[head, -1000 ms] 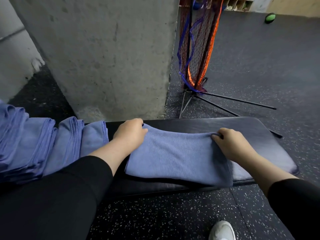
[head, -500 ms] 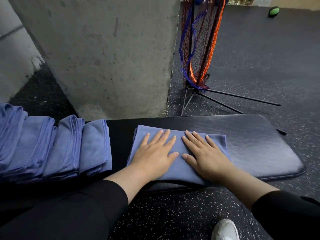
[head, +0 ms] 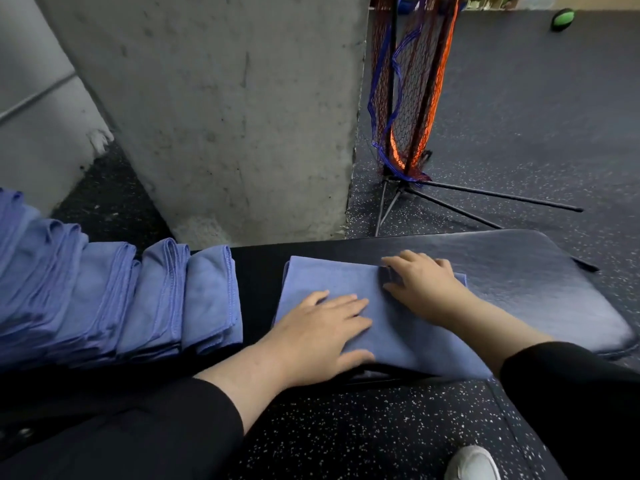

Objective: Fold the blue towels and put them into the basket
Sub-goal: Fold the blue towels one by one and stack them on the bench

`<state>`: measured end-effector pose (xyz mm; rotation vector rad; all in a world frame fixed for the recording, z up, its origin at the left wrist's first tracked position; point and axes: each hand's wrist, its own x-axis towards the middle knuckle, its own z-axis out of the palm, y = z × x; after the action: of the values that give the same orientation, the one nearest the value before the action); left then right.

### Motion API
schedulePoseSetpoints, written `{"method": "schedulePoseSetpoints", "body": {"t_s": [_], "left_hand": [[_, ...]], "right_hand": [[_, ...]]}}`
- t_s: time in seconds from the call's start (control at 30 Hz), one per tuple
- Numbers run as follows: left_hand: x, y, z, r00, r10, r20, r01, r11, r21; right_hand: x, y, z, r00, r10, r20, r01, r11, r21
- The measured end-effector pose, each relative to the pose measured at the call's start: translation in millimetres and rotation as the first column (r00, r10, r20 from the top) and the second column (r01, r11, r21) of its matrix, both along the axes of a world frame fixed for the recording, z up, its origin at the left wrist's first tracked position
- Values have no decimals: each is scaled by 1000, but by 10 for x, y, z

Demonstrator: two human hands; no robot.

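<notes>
On the black padded bench (head: pixel 519 271), a blue towel (head: pixel 332 275) lay folded into a rectangle, its near edge hanging slightly over the bench's near side. The left hand (head: pixel 318 334) rested flat on the towel's near-left part, fingers straight and spread, pressing the cloth down. The right hand (head: pixel 420 285) sat on the far-right part with its fingers bent, and seemed to pinch a fold of the cloth at the towel's far edge — the exact grip was hard to read from this angle.

To the left, well apart from the working towel, a row of folded towels (head: pixel 145 296) leaned against one another along the bench. No basket was visible (it may have sat outside the view). Beyond the bench stood a concrete pillar (head: pixel 221 116) and a folded net on a stand (head: pixel 412 98); a white shoe (head: pixel 472 464) showed on the speckled floor (head: pixel 363 438).

The likely next move was another fold, right side over left. The risks looked modest: the overhanging near edge could let the towel slide off the smooth pad if the left hand lifted too early, and a pull from one corner alone could skew the layers — leaving an uneven bundle that would not stack neatly with the others.
</notes>
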<state>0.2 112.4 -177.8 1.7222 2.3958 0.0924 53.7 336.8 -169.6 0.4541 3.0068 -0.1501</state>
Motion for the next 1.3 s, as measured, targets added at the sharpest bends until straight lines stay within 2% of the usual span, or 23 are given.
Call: {"method": "schedulePoseSetpoints", "body": {"t_s": [0.2, 0.27, 0.33, 0.43, 0.57, 0.6, 0.67, 0.73, 0.87, 0.93, 0.97, 1.0, 1.07, 1.1, 1.13, 1.2, 1.23, 1.3], "left_hand": [[-135, -254, -123, 981, -103, -162, 107, 994, 20], [-273, -265, -151, 978, -35, -205, 47, 998, 51], [-400, -231, -38, 966, 132, -221, -117, 990, 78], [-568, -173, 144, 901, 394, -182, -402, 916, -7], [-438, -18, 134, 894, 447, -33, -441, 890, 114], [-384, 19, 105, 889, 457, 16, -456, 886, 78], [-312, 55, 43, 880, 472, 57, -466, 880, -91], [-359, 78, 36, 876, 480, 57, -463, 867, -182], [-623, 111, -2, 877, 476, 65, -454, 865, -212], [-707, 123, 1, 873, 486, 27, -474, 861, -184], [-708, 133, 13, 876, 481, -4, -476, 866, -151], [-674, 141, 31, 883, 468, -40, -469, 876, -109], [-547, 151, 64, 911, 411, -41, -412, 911, -15], [-436, 123, 51, 926, 378, 5, -378, 926, -1], [-374, 104, 32, 940, 340, 33, -340, 940, -5], [-239, 19, -57, 956, 292, 19, -289, 954, -83], [-200, -26, -99, 958, 286, -1, -284, 953, -103], [-143, -117, -134, 956, 291, -35, -293, 951, -102]], "right_hand": [[-182, 7, 123, 990, -59, 128, 69, 995, -74], [-172, 18, 117, 988, -102, 115, 114, 988, -101], [-140, 39, 110, 986, -152, 71, 161, 976, -150], [-73, 76, 123, 969, -242, 54, 248, 947, -206], [11, 134, 160, 954, -289, 75, 298, 907, -297], [28, 147, 181, 956, -282, 78, 292, 899, -326], [72, 159, 237, 958, -267, 107, 288, 879, -380], [140, 150, 273, 947, -293, 133, 320, 813, -486], [276, 48, 258, 927, -332, 176, 353, 608, -711], [297, 8, 236, 932, -311, 188, 344, 589, -731], [312, -12, 224, 940, -285, 187, 331, 630, -702], [328, -20, 211, 954, -248, 168, 298, 728, -617], [357, 1, 180, 987, -145, 72, 160, 945, -286], [410, -2, 152, 997, -76, -10, 74, 985, -154], [430, 7, 145, 993, 12, -114, -25, 994, -111], [534, 1, 92, 943, 225, -243, -271, 946, -177], [605, -1, 41, 914, 321, -249, -374, 904, -206], [775, 6, -81, 888, 428, -166, -457, 860, -229]]}}
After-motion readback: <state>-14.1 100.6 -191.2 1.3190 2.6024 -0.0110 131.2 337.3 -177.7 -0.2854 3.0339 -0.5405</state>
